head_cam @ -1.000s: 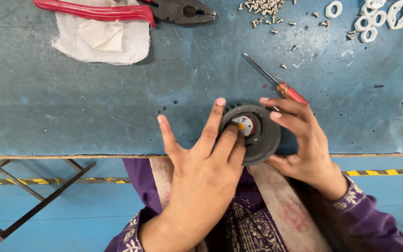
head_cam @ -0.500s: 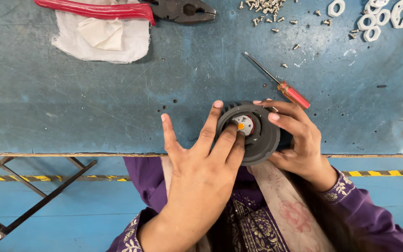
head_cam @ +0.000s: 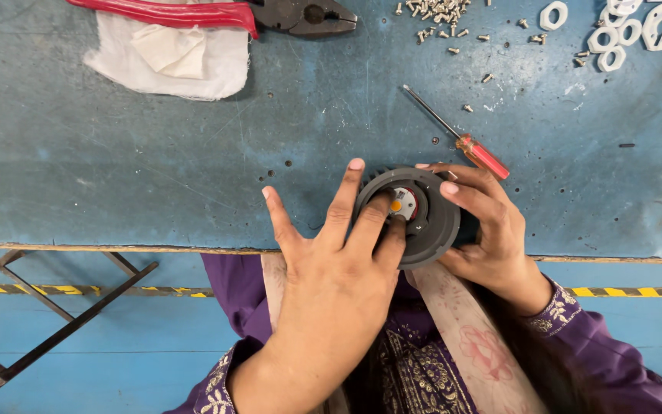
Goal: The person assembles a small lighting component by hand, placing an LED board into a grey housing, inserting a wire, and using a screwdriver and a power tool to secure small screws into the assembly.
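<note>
Both hands, left hand (head_cam: 339, 261) and right hand (head_cam: 492, 230), hold one grey round housing (head_cam: 430, 222); one screwdriver (head_cam: 457, 134) lies beside.

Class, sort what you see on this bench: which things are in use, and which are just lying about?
In use: left hand, right hand, round grey part.

Lying about: screwdriver, pliers, white cloth, screws, white rings.

A workshop: worn blue workbench (head_cam: 116, 176) with pliers (head_cam: 270, 15), a screwdriver (head_cam: 457, 134) and loose screws (head_cam: 438, 15).
</note>
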